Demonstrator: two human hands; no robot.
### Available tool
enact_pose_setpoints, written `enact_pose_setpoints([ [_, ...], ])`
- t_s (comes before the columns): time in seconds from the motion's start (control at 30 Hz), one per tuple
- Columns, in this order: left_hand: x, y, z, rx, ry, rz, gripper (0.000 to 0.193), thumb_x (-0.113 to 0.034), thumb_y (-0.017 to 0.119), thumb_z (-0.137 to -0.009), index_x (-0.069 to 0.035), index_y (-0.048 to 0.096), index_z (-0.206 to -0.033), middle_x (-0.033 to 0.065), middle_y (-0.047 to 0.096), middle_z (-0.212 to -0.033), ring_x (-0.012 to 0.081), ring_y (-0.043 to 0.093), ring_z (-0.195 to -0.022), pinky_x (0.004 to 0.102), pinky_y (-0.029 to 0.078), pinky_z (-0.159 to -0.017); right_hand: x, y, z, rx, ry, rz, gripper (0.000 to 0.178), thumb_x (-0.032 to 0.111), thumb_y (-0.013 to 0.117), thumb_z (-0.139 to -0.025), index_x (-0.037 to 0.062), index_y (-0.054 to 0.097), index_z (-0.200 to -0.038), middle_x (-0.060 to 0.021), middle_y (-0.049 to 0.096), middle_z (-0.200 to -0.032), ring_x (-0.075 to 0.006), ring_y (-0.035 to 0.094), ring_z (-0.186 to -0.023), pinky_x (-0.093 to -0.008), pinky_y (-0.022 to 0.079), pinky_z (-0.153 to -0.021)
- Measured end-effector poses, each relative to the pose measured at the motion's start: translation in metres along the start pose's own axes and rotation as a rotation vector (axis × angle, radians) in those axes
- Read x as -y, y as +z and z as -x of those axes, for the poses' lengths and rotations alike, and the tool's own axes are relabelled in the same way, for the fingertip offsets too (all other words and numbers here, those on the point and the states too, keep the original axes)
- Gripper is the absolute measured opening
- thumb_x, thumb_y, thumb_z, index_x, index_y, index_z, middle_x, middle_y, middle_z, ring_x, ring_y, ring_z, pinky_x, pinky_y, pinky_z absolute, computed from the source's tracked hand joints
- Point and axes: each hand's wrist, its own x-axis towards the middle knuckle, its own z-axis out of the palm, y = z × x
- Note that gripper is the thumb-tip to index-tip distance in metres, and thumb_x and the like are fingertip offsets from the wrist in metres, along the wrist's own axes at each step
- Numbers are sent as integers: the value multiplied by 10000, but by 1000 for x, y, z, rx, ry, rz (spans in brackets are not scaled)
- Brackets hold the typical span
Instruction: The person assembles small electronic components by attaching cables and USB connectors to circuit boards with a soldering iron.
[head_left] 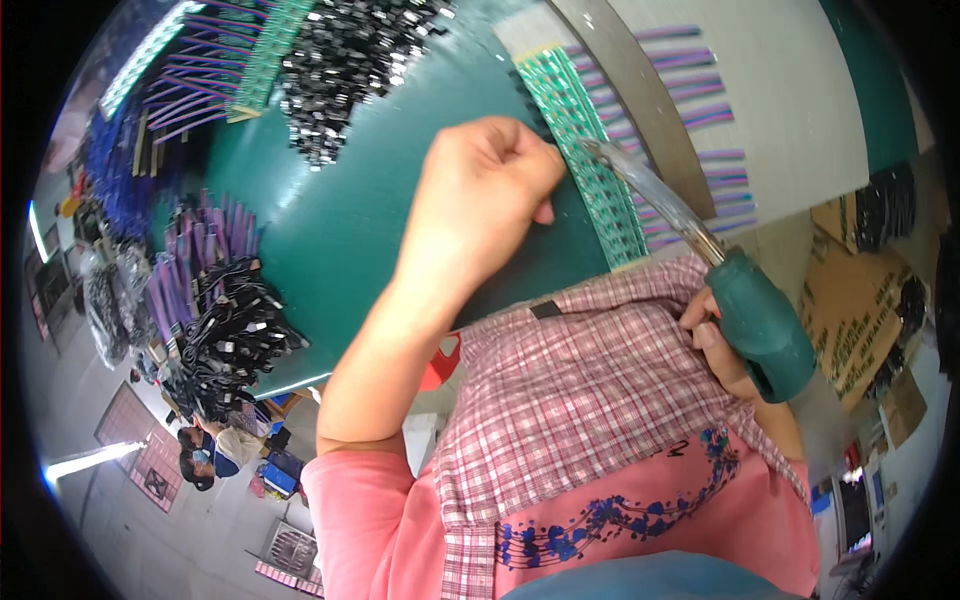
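Note:
My left hand (490, 190) is closed, thumb and fingers pressed together, at the left edge of a long green circuit board panel (590, 165). Whatever its fingers pinch is hidden. My right hand (712, 338) wraps round the green handle of a soldering iron (765, 320), and its fingers are mostly covered by it. The iron's metal tip reaches over the panel, close to my left fingers; I cannot tell whether it touches. Purple and blue wires (725, 190) stick out in rows from the panel's right side, under a flat grey-brown bar (650, 100).
On the green table (350, 220) a heap of small metal connectors (345, 70) lies at the back. Another wired panel (265, 60) is at the far left, with bundled black cables (240, 325) below it. Cardboard boxes (845, 310) stand at the right. Other people (210, 450) sit farther off.

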Motion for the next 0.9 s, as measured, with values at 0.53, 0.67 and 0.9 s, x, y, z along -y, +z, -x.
enact_pose_setpoints([
  [0.53, -46, -39, -109, -821, 584, -1199, 144, -72, 640, -722, -50, 676, -860, 109, 613, -893, 248, 621, -856, 354, 536, -661, -3, -4, 1, -185, 188, -281, 170, 79, 546, -873, -7, 567, -1018, -33, 574, -805, -93, 507, -652, -235, 417, -616],
  [0.67, -45, -24, -113, -823, 714, -1001, 137, -34, 637, -641, -40, 639, -778, 116, 598, -865, 268, 599, -856, 370, 539, -687, -7, 1, 11, -371, 184, -405, 333, 70, 506, -896, 4, 444, -1216, -68, 553, -850, -100, 482, -621, -242, 404, -569],
  [0.9, -19, 5, 0, -163, 728, 137, 86, -106, 567, -813, -29, 566, -775, 157, 594, -645, 377, 602, -635, 462, 468, -578, 6, 4, -26, -359, -37, -507, 378, 18, 516, -888, -9, 424, -1254, -126, 567, -930, -135, 492, -672, -266, 429, -621],
])
